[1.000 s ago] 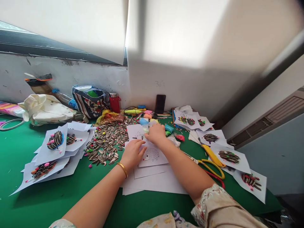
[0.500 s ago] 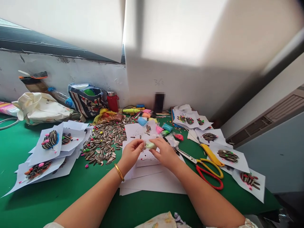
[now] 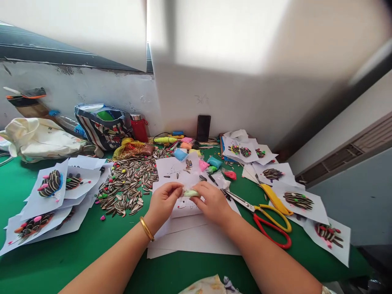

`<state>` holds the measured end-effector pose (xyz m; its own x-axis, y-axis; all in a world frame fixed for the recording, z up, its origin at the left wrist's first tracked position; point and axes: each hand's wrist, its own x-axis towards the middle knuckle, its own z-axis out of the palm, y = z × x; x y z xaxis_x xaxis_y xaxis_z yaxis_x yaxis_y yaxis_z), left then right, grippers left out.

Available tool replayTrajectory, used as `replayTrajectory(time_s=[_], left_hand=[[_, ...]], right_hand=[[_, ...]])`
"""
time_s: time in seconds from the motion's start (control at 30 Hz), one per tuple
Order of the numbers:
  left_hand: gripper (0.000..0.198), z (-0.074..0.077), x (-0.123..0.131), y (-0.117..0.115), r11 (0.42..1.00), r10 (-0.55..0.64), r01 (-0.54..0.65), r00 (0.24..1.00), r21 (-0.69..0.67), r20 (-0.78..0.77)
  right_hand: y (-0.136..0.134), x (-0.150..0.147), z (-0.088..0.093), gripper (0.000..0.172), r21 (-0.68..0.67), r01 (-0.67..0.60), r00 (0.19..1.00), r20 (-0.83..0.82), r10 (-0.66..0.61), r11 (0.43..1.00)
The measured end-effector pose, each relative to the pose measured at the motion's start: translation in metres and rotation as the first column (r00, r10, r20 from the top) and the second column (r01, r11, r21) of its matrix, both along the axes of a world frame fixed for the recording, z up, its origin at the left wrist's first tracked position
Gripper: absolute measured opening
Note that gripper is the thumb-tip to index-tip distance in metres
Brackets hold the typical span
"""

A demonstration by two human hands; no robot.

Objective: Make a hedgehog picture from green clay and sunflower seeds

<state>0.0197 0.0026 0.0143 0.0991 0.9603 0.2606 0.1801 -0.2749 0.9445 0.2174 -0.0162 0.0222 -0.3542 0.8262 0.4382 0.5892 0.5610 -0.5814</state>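
Packet [image 3: 191,193], pale green: I am pinching it between left grip [image 3: 163,201] and right grip [image 3: 214,203], both closed on it; paper sheets [image 3: 199,237] are lying beneath them, striped seeds [image 3: 130,177] to their left.

One head-worn camera looks forward and down from the near side of the green table [image 3: 92,265], close enough that both forearms [image 3: 107,253] cross the foreground towards the left hand [image 3: 163,202] and right hand [image 3: 214,204], the wall [image 3: 107,87] beyond.

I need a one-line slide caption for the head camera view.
Right hand grips a pale green lump, left hand pinching at its end, over a drawing between striped seeds and scissors.
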Motion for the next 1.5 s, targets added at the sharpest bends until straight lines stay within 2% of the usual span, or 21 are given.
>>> replayTrajectory(time_s=[0.13,0.2,0.27,0.37,0.43,0.53,0.6,0.67,0.73,0.83,0.97,1.0,1.13,1.27,1.5], left_hand=[[0.016,0.001,-0.001,-0.002,0.999,0.024,-0.023,1.000,0.047,-0.014],[0.015,0.003,-0.001,-0.002,0.998,0.022,-0.022,1.000,0.056,-0.011],[0.015,0.005,0.000,-0.003,0.999,0.016,-0.016,1.000,0.052,0.007],[0.014,0.006,0.001,-0.004,0.999,-0.012,0.009,0.998,0.054,0.062],[0.008,0.006,0.001,-0.004,0.994,-0.044,0.039,0.998,0.103,0.053],[0.011,0.006,-0.001,-0.004,0.973,-0.056,0.069,0.996,0.219,-0.069],[0.015,0.006,-0.002,-0.005,0.966,-0.043,0.077,0.989,0.248,-0.140],[0.013,0.006,-0.002,-0.005,0.978,-0.047,0.076,0.988,0.195,-0.150],[0.008,0.007,0.000,-0.005,0.993,-0.068,0.076,0.993,0.087,-0.093],[0.014,0.008,0.002,-0.004,0.994,-0.095,0.096,0.995,-0.052,0.008],[0.018,0.009,0.002,-0.003,0.986,-0.111,0.121,0.989,-0.116,0.093],[0.017,0.009,0.002,-0.003,0.984,-0.118,0.132,0.987,-0.123,0.114],[0.009,0.011,0.003,-0.004,0.983,-0.125,0.138,0.985,-0.118,0.115],[0.011,0.012,0.005,-0.005,0.986,-0.106,0.115,0.991,-0.119,0.076],[0.030,0.011,0.004,-0.003,0.938,-0.182,0.230,0.964,-0.258,0.195]], right_hand=[[-0.001,0.001,-0.004,0.032,-0.162,-0.063,0.991,-0.129,0.042,0.985],[0.000,0.001,-0.006,0.032,-0.265,-0.068,0.980,-0.198,0.014,0.962],[0.003,0.001,-0.008,0.031,-0.313,-0.057,0.966,-0.257,-0.027,0.948],[0.007,0.001,-0.009,0.028,-0.317,-0.032,0.954,-0.293,-0.066,0.948],[0.008,0.001,-0.009,0.026,-0.292,-0.010,0.953,-0.292,-0.079,0.956],[0.008,0.002,-0.006,0.019,-0.234,0.005,0.958,-0.279,-0.072,0.972],[0.007,0.002,-0.005,0.017,-0.203,-0.002,0.964,-0.260,-0.052,0.979],[0.006,0.002,-0.004,0.016,-0.172,-0.010,0.969,-0.246,-0.033,0.985],[0.005,0.002,-0.005,0.018,-0.143,-0.007,0.972,-0.233,-0.026,0.990],[0.006,0.003,-0.007,0.021,-0.123,-0.015,0.983,-0.182,-0.007,0.992],[0.006,0.003,-0.010,0.049,-0.108,0.005,0.999,-0.053,-0.011,0.994],[0.005,0.002,-0.010,0.051,-0.100,0.025,0.999,-0.022,-0.027,0.995],[0.005,0.002,-0.011,0.036,-0.041,0.066,0.997,0.050,-0.064,0.997],[0.005,0.003,-0.010,0.023,0.001,0.061,0.996,0.065,-0.061,0.998],[0.005,0.002,-0.010,0.028,-0.007,0.087,0.993,0.078,-0.086,0.996]])
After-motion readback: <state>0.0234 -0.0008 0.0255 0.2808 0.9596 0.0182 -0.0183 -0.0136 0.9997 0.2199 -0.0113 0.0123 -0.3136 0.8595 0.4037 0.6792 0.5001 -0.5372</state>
